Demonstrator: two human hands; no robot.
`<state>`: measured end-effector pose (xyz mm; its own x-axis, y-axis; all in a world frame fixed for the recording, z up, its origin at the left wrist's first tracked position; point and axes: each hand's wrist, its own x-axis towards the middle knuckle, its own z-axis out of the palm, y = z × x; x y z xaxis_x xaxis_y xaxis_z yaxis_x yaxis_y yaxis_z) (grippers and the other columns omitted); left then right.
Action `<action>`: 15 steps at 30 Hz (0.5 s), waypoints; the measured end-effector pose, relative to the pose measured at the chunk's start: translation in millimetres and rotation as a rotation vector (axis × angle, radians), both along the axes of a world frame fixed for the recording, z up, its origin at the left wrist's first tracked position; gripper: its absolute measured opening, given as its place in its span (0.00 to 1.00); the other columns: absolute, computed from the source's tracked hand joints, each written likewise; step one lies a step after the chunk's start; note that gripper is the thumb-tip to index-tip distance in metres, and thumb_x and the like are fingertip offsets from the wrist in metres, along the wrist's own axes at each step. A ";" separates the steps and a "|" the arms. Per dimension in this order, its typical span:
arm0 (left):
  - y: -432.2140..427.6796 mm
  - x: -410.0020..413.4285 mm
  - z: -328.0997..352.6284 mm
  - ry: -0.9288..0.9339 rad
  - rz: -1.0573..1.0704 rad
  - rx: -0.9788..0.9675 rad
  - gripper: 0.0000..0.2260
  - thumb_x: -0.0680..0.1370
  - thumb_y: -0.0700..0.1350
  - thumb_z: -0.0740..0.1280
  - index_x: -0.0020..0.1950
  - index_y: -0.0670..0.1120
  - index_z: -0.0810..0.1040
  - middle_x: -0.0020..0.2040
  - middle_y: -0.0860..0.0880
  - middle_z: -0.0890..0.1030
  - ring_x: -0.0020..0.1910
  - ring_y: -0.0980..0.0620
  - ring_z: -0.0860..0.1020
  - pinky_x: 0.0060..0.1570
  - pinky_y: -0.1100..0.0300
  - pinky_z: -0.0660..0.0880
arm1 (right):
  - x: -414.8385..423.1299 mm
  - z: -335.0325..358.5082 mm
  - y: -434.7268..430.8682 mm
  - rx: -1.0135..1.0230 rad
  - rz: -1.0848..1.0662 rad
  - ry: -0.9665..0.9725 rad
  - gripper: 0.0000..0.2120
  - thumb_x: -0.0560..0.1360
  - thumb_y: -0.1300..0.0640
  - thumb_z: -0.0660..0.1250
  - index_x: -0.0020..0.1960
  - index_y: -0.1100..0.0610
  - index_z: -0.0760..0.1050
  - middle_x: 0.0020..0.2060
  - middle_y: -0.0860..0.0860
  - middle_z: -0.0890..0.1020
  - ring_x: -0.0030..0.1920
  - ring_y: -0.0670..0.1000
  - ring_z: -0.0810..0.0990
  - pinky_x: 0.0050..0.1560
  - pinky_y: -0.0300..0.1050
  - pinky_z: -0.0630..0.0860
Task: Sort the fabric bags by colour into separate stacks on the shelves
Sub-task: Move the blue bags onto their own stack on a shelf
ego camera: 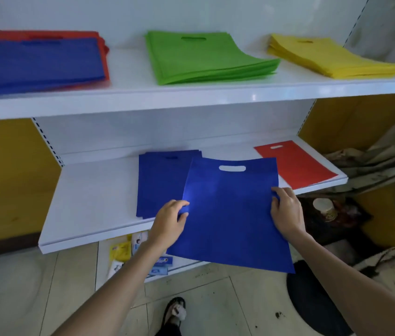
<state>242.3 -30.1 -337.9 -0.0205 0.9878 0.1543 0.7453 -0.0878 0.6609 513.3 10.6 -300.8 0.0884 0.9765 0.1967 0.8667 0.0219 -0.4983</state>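
I hold one blue fabric bag [230,214] flat over the front of the lower shelf [89,202]. My left hand [169,221] pinches its left edge and my right hand [286,209] pinches its right edge. Under its far left corner lies a small stack of blue bags [160,183]. A single red bag [296,166] lies at the right end of that shelf. On the upper shelf [128,98] sit a mixed pile with blue bags [36,61] over red ones [46,35], a green stack [206,57] and a yellow stack [330,57].
Small packets [128,251] lie on a low shelf below. A paper cup [325,209], cluttered cloth and a fan stand to the right. A dark mat [313,299] covers the tiled floor; my sandalled foot [174,311] shows at the bottom.
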 end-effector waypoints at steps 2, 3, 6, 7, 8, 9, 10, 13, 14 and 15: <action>11.8 -16.3 -11.6 0.006 0.041 0.002 0.13 0.78 0.40 0.64 0.62 0.42 0.75 0.55 0.46 0.77 0.52 0.49 0.76 0.48 0.67 0.67 | -17.4 -12.5 19.0 -0.031 0.034 -0.015 0.18 0.78 0.62 0.57 0.68 0.63 0.68 0.63 0.57 0.71 0.58 0.58 0.74 0.53 0.50 0.71; 17.7 -25.9 -16.8 0.009 0.058 0.002 0.13 0.78 0.40 0.64 0.62 0.42 0.76 0.54 0.46 0.78 0.51 0.49 0.76 0.48 0.67 0.67 | -27.9 -18.5 30.0 -0.053 0.058 -0.025 0.19 0.78 0.62 0.57 0.68 0.63 0.67 0.64 0.56 0.70 0.58 0.58 0.73 0.52 0.49 0.71; 34.9 -59.5 -34.9 0.019 0.112 -0.006 0.12 0.77 0.40 0.65 0.60 0.42 0.77 0.52 0.46 0.78 0.48 0.50 0.76 0.48 0.67 0.67 | -66.5 -40.0 67.3 -0.088 0.149 -0.010 0.20 0.77 0.65 0.57 0.69 0.63 0.66 0.63 0.57 0.69 0.56 0.58 0.74 0.50 0.45 0.71; 40.8 -71.7 -41.8 0.022 0.134 -0.007 0.11 0.77 0.40 0.66 0.59 0.42 0.77 0.52 0.46 0.78 0.46 0.51 0.75 0.48 0.67 0.67 | -81.2 -47.9 79.4 -0.093 0.170 0.007 0.19 0.78 0.66 0.57 0.69 0.64 0.67 0.63 0.58 0.69 0.55 0.57 0.74 0.49 0.42 0.71; 46.7 -83.5 -48.4 0.023 0.161 -0.005 0.11 0.76 0.40 0.67 0.58 0.42 0.78 0.51 0.45 0.79 0.43 0.52 0.74 0.47 0.68 0.67 | -95.9 -55.1 90.3 -0.098 0.185 0.031 0.18 0.78 0.66 0.56 0.68 0.64 0.67 0.62 0.58 0.69 0.55 0.57 0.74 0.48 0.38 0.70; 52.8 -95.5 -55.4 0.021 0.193 -0.002 0.10 0.76 0.39 0.67 0.57 0.41 0.79 0.51 0.45 0.79 0.42 0.54 0.73 0.47 0.68 0.67 | -110.6 -63.0 101.2 -0.106 0.198 0.062 0.18 0.78 0.67 0.55 0.67 0.64 0.68 0.62 0.58 0.69 0.54 0.56 0.73 0.48 0.34 0.69; 59.4 -106.8 -62.8 0.021 0.224 -0.003 0.10 0.76 0.39 0.67 0.56 0.41 0.79 0.51 0.44 0.80 0.42 0.54 0.73 0.47 0.68 0.67 | -124.9 -71.4 111.5 -0.107 0.216 0.082 0.18 0.78 0.68 0.55 0.67 0.65 0.68 0.62 0.58 0.69 0.53 0.55 0.73 0.48 0.32 0.69; 81.5 -132.8 -86.0 0.075 0.267 -0.037 0.12 0.77 0.42 0.66 0.59 0.41 0.78 0.56 0.43 0.79 0.51 0.48 0.76 0.52 0.63 0.69 | -160.6 -97.9 141.3 -0.050 0.272 0.003 0.21 0.78 0.68 0.55 0.70 0.67 0.62 0.66 0.59 0.66 0.62 0.58 0.69 0.58 0.43 0.69; 89.0 -138.0 -93.4 0.110 0.258 -0.060 0.14 0.77 0.43 0.65 0.62 0.41 0.76 0.59 0.44 0.78 0.56 0.46 0.75 0.55 0.61 0.69 | -169.0 -105.8 150.5 -0.041 0.281 -0.062 0.23 0.78 0.66 0.56 0.72 0.67 0.59 0.69 0.60 0.63 0.66 0.59 0.66 0.61 0.46 0.67; 96.5 -141.6 -99.8 0.145 0.237 -0.085 0.17 0.78 0.45 0.65 0.65 0.41 0.74 0.62 0.44 0.76 0.60 0.45 0.73 0.59 0.60 0.67 | -175.6 -112.9 159.6 -0.053 0.279 -0.132 0.25 0.78 0.64 0.56 0.73 0.66 0.56 0.71 0.59 0.60 0.68 0.59 0.62 0.64 0.48 0.65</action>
